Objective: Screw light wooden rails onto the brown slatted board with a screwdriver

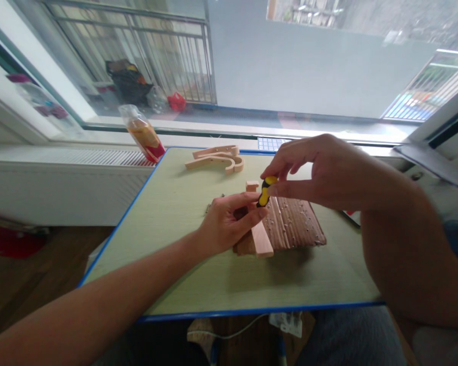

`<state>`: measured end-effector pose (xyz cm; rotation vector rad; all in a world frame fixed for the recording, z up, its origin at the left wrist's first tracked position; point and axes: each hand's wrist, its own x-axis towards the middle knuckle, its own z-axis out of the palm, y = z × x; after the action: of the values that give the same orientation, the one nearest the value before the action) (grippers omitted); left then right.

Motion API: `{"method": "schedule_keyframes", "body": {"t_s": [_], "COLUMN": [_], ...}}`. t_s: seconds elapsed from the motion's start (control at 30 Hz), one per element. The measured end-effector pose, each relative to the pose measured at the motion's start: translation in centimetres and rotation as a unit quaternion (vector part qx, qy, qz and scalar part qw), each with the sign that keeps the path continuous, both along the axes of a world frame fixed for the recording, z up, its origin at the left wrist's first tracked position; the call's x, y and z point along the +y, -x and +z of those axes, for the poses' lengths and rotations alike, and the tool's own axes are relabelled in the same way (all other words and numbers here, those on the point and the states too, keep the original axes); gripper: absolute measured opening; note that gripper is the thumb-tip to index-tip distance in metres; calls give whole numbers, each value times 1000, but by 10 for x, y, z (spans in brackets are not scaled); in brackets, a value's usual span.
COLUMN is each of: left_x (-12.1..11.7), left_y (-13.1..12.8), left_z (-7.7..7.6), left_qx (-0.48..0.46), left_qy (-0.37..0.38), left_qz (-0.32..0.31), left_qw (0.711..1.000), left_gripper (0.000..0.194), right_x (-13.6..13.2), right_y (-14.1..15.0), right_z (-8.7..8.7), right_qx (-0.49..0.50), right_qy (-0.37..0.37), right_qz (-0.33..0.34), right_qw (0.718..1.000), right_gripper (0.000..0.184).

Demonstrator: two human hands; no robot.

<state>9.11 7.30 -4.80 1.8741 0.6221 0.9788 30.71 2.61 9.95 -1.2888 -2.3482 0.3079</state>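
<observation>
A short screwdriver [266, 191] with a yellow and black handle stands slightly tilted over a light wooden piece [263, 241]. My right hand [320, 173] pinches the top of its handle between thumb and fingers. My left hand [231, 218] reaches across the wooden piece, thumb and index finger closed around the screwdriver's lower end. Whatever sits between those fingertips is hidden, as is the driver's tip. Beneath the wooden piece lies a brown corrugated cardboard sheet [295, 223] dotted with small holes. A few small metal bits, perhaps screws [207, 208], lie left of my left hand.
Curved wooden pieces [216, 157] rest at the back of the pale green table [168, 229], which has a blue edge. A bottle [145, 134] leans by the windowsill on the left. A dark-edged object [351, 217] shows partly behind my right forearm.
</observation>
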Motion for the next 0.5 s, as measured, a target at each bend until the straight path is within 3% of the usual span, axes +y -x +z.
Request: {"method": "schedule_keyframes", "body": {"t_s": [0.5], "left_x": [1], "left_y": [-1], "left_z": [0], "left_qx": [-21], "left_qy": [-9], "left_qz": [-9], "left_qw": [1000], "left_gripper": [23], "right_x": [-1], "right_y": [5], "right_z": [-2], "right_qx": [1], "right_qy": [-8], "right_qz": [-34], "right_qw": [999], "right_gripper": [17]}}
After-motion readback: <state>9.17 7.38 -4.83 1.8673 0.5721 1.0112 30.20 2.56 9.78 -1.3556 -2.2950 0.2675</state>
